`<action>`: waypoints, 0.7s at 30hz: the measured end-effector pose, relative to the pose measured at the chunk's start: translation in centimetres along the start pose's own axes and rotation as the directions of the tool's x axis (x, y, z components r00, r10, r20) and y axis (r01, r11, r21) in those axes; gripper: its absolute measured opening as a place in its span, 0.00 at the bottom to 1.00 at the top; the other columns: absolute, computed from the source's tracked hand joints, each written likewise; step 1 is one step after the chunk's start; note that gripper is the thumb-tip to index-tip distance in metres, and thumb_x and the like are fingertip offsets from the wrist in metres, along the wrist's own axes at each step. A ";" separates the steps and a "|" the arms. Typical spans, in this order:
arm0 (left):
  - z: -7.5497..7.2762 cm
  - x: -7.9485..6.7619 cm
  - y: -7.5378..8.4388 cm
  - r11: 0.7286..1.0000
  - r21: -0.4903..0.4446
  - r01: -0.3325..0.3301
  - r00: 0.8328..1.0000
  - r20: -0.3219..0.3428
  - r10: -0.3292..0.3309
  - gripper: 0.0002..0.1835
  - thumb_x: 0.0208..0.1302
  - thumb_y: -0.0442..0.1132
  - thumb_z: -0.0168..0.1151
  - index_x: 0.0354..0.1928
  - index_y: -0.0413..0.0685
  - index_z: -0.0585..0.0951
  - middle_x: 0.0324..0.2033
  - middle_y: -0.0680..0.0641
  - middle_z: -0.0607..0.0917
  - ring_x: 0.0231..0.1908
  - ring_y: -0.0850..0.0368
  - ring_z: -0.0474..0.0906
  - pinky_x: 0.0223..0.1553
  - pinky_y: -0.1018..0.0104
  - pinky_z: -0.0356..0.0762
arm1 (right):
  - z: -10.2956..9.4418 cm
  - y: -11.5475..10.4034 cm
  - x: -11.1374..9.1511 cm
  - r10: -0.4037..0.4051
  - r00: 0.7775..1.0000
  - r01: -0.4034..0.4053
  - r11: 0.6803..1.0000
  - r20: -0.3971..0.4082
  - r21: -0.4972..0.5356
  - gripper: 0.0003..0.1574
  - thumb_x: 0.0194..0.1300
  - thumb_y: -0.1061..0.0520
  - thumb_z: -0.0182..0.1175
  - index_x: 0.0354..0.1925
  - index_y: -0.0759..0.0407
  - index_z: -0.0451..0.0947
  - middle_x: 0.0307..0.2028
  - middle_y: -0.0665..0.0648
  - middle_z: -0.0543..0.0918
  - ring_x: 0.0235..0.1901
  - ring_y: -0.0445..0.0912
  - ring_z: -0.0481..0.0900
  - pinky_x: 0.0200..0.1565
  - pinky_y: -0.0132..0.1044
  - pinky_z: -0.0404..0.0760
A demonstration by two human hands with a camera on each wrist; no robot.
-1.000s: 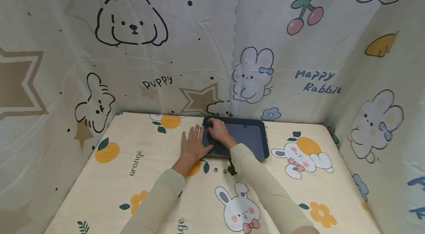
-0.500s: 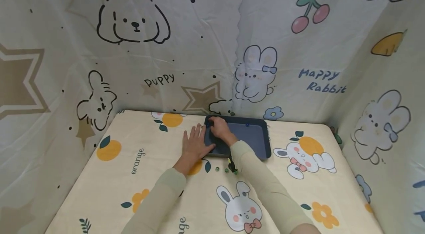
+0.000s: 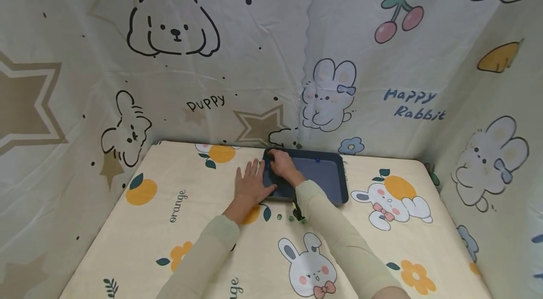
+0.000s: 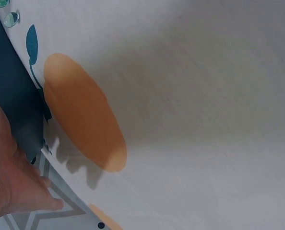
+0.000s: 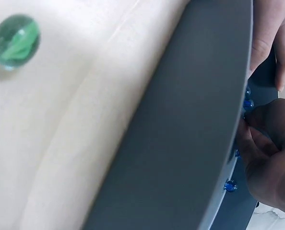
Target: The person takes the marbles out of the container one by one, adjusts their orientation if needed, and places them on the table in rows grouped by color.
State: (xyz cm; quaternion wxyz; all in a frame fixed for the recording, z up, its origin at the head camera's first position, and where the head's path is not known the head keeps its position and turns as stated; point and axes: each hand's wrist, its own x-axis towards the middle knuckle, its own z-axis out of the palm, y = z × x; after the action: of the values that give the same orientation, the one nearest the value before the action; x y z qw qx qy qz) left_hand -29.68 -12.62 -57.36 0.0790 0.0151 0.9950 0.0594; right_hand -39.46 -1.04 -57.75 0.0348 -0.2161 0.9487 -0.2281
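Note:
A dark blue-grey tray (image 3: 324, 176) stands at the back of the table. My left hand (image 3: 252, 187) lies flat with fingers spread, resting on its left rim. My right hand (image 3: 283, 166) reaches inside at the left end. In the right wrist view my right thumb and a finger (image 5: 248, 139) pinch at the tray floor, apparently on a blue marble mostly hidden by them. Another blue marble (image 5: 248, 104) lies just past the fingertips, and one more (image 5: 231, 186) sits on the near side. A blue marble (image 3: 318, 160) also shows near the back wall of the tray.
Green marbles (image 3: 291, 218) lie on the patterned cloth (image 3: 195, 223) in front of the tray; one green marble (image 5: 16, 41) is close to the right wrist camera. A printed curtain (image 3: 246, 63) hangs right behind the tray.
The head view shifts slightly, so everything appears a little further right. A third green marble shows beside the right wrist, hidden a second ago. Both hands stay nearly in place.

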 end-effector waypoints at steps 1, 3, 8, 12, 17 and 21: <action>0.0 0.0 0.0 1.000 0.003 0.000 1.000 0.001 0.000 0.51 0.66 0.72 0.49 0.80 0.52 0.48 0.78 0.44 0.48 0.76 0.46 0.43 0.72 0.40 0.38 | 0.0 0.0 0.0 0.000 1.000 0.000 1.000 -0.007 0.002 0.20 0.70 0.66 0.59 0.59 0.63 0.78 0.55 0.62 0.82 0.56 0.56 0.79 0.58 0.48 0.76; 0.1 -0.1 0.1 1.000 0.006 0.000 1.000 0.002 0.000 0.51 0.66 0.72 0.49 0.80 0.52 0.47 0.78 0.45 0.48 0.76 0.46 0.42 0.72 0.40 0.37 | 0.0 -0.1 -0.1 0.000 1.000 0.000 1.000 -0.020 0.005 0.18 0.70 0.65 0.58 0.57 0.63 0.79 0.54 0.62 0.83 0.55 0.56 0.80 0.57 0.49 0.77; -0.1 -0.2 0.2 1.000 0.004 -0.004 1.000 0.003 0.004 0.51 0.66 0.72 0.49 0.80 0.52 0.47 0.78 0.45 0.48 0.76 0.46 0.42 0.72 0.40 0.37 | -0.1 -0.4 -0.2 -0.003 0.999 0.004 1.000 -0.044 0.015 0.14 0.71 0.65 0.58 0.54 0.63 0.81 0.50 0.62 0.84 0.51 0.56 0.82 0.53 0.49 0.79; -0.2 -0.1 0.1 1.000 0.007 -0.001 1.000 0.014 0.001 0.50 0.67 0.72 0.49 0.80 0.52 0.46 0.78 0.45 0.48 0.77 0.47 0.42 0.73 0.41 0.37 | 0.0 -0.5 -0.2 0.006 0.999 -0.005 0.999 -0.045 0.038 0.13 0.72 0.64 0.58 0.52 0.63 0.81 0.48 0.62 0.85 0.48 0.55 0.83 0.50 0.48 0.81; 0.1 0.1 0.0 1.000 0.006 0.002 1.000 0.019 -0.002 0.51 0.66 0.72 0.49 0.80 0.53 0.46 0.78 0.45 0.47 0.77 0.47 0.42 0.72 0.40 0.36 | 0.2 -0.4 -0.2 0.019 0.999 -0.016 0.998 -0.040 0.057 0.10 0.72 0.64 0.58 0.50 0.63 0.81 0.46 0.61 0.85 0.45 0.54 0.84 0.47 0.47 0.82; 0.2 0.2 -0.1 1.000 0.001 0.006 1.000 0.021 -0.006 0.51 0.66 0.72 0.49 0.80 0.53 0.46 0.79 0.45 0.47 0.77 0.46 0.41 0.72 0.40 0.36 | 0.3 -0.3 -0.1 0.022 0.999 -0.020 0.998 -0.041 0.055 0.08 0.71 0.63 0.59 0.47 0.62 0.81 0.42 0.60 0.85 0.41 0.53 0.84 0.44 0.47 0.82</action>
State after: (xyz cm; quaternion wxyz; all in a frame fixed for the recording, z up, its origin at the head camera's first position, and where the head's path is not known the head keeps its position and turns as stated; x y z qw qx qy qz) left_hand -29.84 -12.70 -57.56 0.0897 0.0127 0.9942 0.0585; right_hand -39.16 -1.37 -57.90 0.0233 -0.2003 0.9449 -0.2578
